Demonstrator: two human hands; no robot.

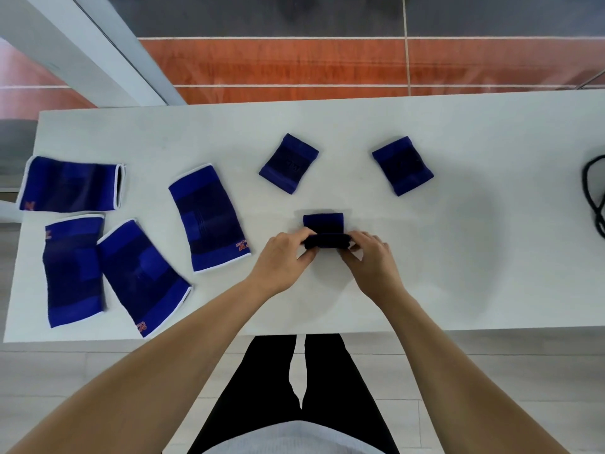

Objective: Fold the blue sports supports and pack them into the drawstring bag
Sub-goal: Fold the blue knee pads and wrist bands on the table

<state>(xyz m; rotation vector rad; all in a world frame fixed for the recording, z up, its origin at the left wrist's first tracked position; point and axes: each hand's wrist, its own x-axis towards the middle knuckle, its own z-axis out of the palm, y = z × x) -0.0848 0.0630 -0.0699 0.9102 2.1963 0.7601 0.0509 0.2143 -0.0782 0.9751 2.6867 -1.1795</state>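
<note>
Fingertips of both hands are hidden behind the dark roll they pinch, so the exact grip is hard to read. The left hand (283, 253) grasps the left end of the small support (324, 229) and the right hand (370, 253) grasps its right end; the near edge is rolled or folded up, the far part lies flat on the table (458, 257).

At the far right edge a black cord (594, 198) is cut off by the frame; it may belong to the bag, but that cannot be told.

Two more small supports lie beyond the hands, one far left of centre (288, 163) and one far right (402, 166), well apart. Four large supports lie flat on the left: one (209, 217) near the left hand, two (73, 270) (144, 276) touching or overlapping near the near-left edge, one (72, 184) at the far left, close to the table's side edge.

Right of the hands the table is bare up to the cord.
</note>
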